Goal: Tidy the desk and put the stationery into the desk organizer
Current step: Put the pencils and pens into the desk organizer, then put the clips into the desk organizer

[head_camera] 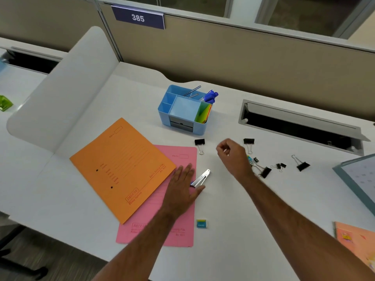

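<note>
A blue desk organizer (162, 113) stands at the back of the white desk, holding blue pens (211, 96) and coloured sticky notes (203, 114). My left hand (182, 185) lies flat on a pink folder (182, 155), its thumb beside a small metal stapler (201, 178). An orange folder (121, 167) overlaps the pink one. My right hand (233, 155) hovers above the desk with fingers curled, nothing visible in it. Black binder clips lie around it: one (199, 142) to its left, one (249, 141) just behind, several (265, 172) to the right.
A small teal and yellow box (202, 223) lies near the front edge. An open cable slot (300, 126) runs at the right rear. A grey-framed board (357, 179) and an orange notebook (357, 240) sit at the right. A white divider (60, 88) bounds the left.
</note>
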Demonstrator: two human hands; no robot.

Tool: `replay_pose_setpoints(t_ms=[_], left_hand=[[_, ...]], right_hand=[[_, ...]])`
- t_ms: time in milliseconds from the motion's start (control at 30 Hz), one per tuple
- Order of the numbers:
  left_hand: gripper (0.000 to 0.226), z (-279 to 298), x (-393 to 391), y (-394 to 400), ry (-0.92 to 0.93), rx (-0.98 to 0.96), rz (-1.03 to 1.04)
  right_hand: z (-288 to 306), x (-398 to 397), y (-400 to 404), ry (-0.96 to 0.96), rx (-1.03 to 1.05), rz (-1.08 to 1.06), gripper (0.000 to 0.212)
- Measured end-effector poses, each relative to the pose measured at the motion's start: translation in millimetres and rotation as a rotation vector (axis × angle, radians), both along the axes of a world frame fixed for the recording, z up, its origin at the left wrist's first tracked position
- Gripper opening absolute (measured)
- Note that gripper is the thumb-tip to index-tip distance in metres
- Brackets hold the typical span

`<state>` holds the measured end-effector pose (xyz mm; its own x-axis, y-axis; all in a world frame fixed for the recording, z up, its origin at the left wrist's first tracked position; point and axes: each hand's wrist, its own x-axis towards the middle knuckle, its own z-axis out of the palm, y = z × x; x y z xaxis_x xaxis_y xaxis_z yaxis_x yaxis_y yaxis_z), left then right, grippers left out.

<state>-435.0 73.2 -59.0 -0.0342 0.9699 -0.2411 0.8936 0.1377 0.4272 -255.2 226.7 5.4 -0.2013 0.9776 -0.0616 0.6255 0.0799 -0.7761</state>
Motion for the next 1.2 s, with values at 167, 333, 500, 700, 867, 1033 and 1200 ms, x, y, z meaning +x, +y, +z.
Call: replay_pose_setpoints(t_ms=[167,333,500,700,867,1033,1200], left_hand=[[0.083,4,1,3,0.029,-0.008,-0.012],[0.083,7,-2,4,0.028,-0.035,-0.04],[0.075,10,4,-5,0.033,0.021,-0.031],[0.057,12,16,-15,0.036,0.105,0.046],[0.046,18,19,-12,0.038,0.089,0.083],[0.04,23,16,-9,0.032,0.079,0.107],[0.036,28,16,-3,0.024,0.097,0.14]], right_hand=[[-24,34,-50,-0.086,-0.131,-0.004,0.009],[-41,55,-81,-0.084,-0.252,-0.047,0.004],[-45,62,-97,-0.134,-0.171,0.021,0.022],[-43,62,-109,-0.325,-0.126,0.091,0.035],[-39,60,-105,-0.304,-0.165,0.108,0.035],[-33,51,-97,-0.257,-0.157,0.128,0.034],[-26,36,-86,-0.189,-0.088,0.205,0.034]])
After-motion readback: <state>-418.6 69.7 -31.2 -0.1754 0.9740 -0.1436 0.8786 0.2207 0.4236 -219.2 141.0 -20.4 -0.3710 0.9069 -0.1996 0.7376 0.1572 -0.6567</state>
